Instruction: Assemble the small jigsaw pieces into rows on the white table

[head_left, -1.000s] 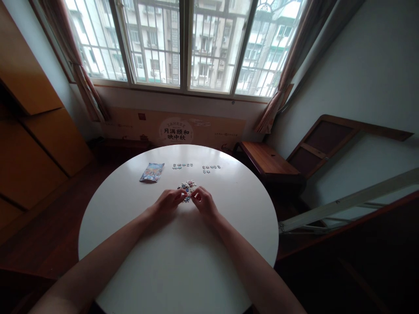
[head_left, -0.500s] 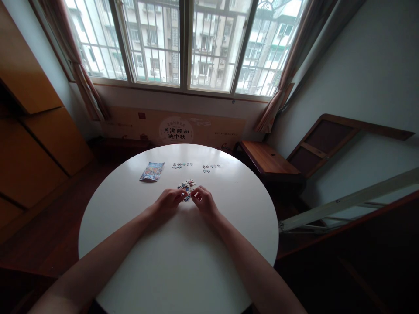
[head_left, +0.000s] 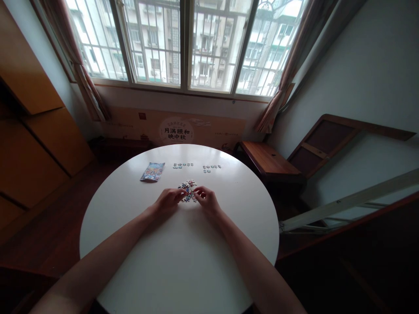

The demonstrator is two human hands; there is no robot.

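Observation:
A heap of small jigsaw puzzle pieces [head_left: 187, 185], white and multicoloured, lies loose on the round white table [head_left: 183, 257]. My left hand [head_left: 169, 197] reaches in from the heap's left side, thumb and fingers pinched on a small puzzle piece at its near edge. From the right, my right hand [head_left: 207, 199] also pinches a puzzle piece, its fingertips close to those of the left. The pieces between my fingers are tiny and partly covered. Behind the heap, two groups of sorted pieces, a left group [head_left: 183, 165] and a right group [head_left: 212, 167], sit in short rows.
A colourful picture packet [head_left: 152, 172] lies flat at the table's left rear. Beyond the table are a printed cardboard panel [head_left: 203, 126] under the window and a low wooden bench [head_left: 268, 158] at the right. Wooden cabinets [head_left: 42, 144] stand at the left.
My right hand has shifted slightly right, and its fingers have spread a little from the palm while still pinching. The left hand stays nearly in place. The sorted rows look the same.

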